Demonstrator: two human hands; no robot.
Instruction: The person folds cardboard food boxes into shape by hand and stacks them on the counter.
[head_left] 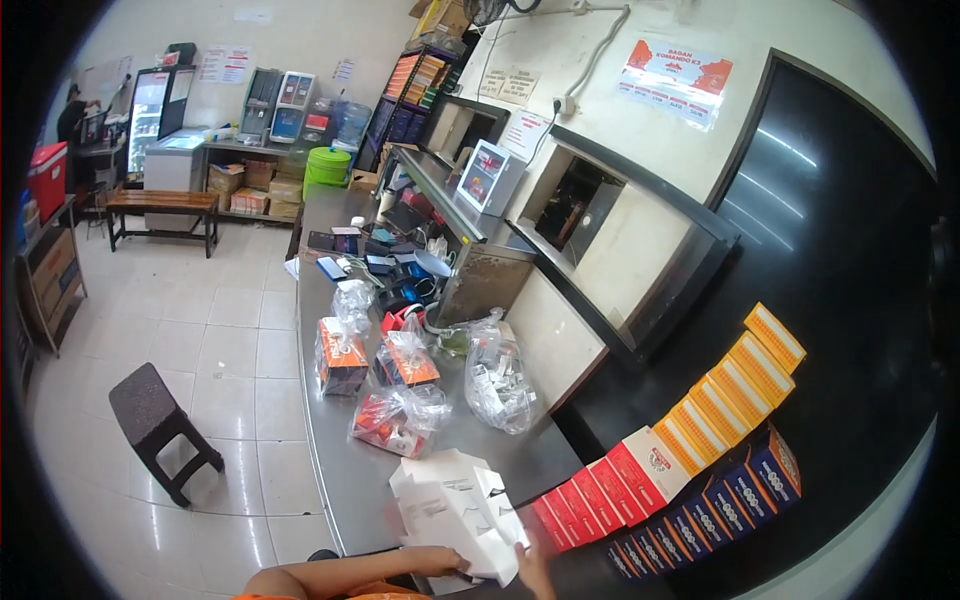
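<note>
Counter (pixel 352 505): smooth grey top, extending forward from the hands (pixel 438 561). Directly on it, just beyond the hands: clear bag of red-and-white items (pixel 392 424). Farther forward: two bagged orange boxes (pixel 342 364); right of these, larger clear bag of whitish items (pixel 500 390). Farthest: clustered phone-like devices (pixel 331 268).

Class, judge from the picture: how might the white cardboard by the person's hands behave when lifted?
The white cardboard is probably light for its size, since it looks thin. It likely bends most easily where slits and notches show. Elsewhere its broad surface looks fairly flat, suggesting moderate stiffness.
</note>
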